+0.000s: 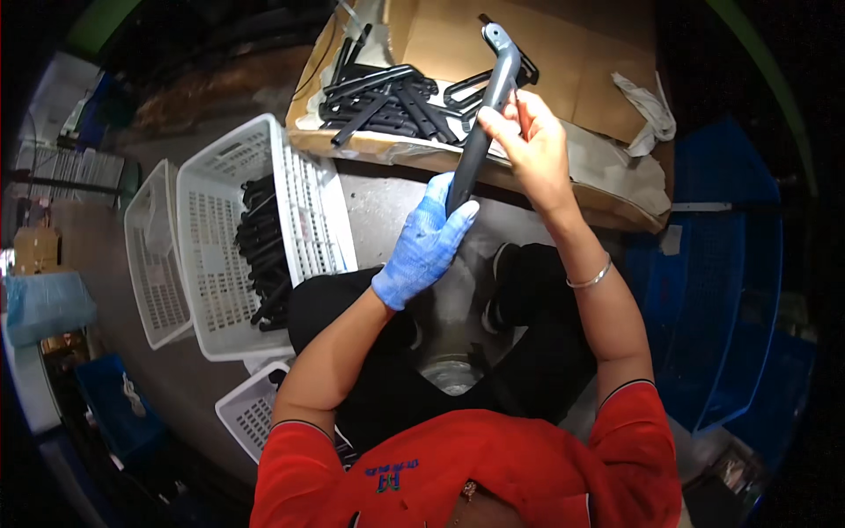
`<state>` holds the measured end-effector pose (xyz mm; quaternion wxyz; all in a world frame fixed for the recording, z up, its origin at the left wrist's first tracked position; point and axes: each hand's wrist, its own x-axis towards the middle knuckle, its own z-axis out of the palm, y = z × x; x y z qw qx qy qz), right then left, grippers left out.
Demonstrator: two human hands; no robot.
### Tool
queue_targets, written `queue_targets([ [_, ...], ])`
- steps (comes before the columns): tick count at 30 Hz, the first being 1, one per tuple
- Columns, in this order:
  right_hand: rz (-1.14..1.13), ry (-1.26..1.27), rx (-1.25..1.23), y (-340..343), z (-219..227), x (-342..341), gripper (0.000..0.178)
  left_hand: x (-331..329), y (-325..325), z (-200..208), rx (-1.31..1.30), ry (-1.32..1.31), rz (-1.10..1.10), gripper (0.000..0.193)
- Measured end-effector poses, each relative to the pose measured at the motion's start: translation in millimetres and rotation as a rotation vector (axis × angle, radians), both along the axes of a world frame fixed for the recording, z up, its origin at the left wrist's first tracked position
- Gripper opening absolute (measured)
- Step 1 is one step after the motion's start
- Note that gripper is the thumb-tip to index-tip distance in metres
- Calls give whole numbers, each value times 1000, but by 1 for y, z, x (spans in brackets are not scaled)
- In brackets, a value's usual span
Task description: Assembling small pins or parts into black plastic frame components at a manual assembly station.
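Observation:
A long black bar (pixel 476 150) with a bent, shiny upper end and a hole near its tip is held up at a slant before me. My left hand (pixel 424 244), in a blue knitted glove, is closed around its lower end. Bare, my right hand (pixel 534 141) has thumb and fingers closed on the bar's upper part, just below the bend. Beyond the hands, a pile of similar black bars (pixel 387 106) lies in a cardboard box (pixel 563 53). Behind the held bar's upper end are black looped pieces (pixel 466 88), partly hidden.
To my left stands a white slotted basket (pixel 209 238) with several black bars (pixel 260 246) inside; another pale basket (pixel 158 264) is beside it. A smaller white basket (pixel 251 409) sits near my left elbow. Blue crates (pixel 704 290) are at right. A white cloth (pixel 650 114) hangs over the box.

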<state>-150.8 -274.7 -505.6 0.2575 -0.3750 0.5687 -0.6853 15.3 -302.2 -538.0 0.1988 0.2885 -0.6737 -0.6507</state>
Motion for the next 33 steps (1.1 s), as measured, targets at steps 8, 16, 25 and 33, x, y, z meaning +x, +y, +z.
queue_targets([
  [8, -12, 17, -108, 2, 2, -48, 30, -1, 6, 3, 321, -25, -290, 38],
  [16, 212, 116, -37, 2, -1, 15, 23, -19, -16, 20, 281, 208, -4, 33],
  [25, 262, 16, 115, 0, -1, 24, 15, -17, -23, 18, 315, 206, 3, 34],
  [33, 18, 243, 205, 3, -10, 13, 20, -8, -32, 25, 278, 203, 101, 29],
])
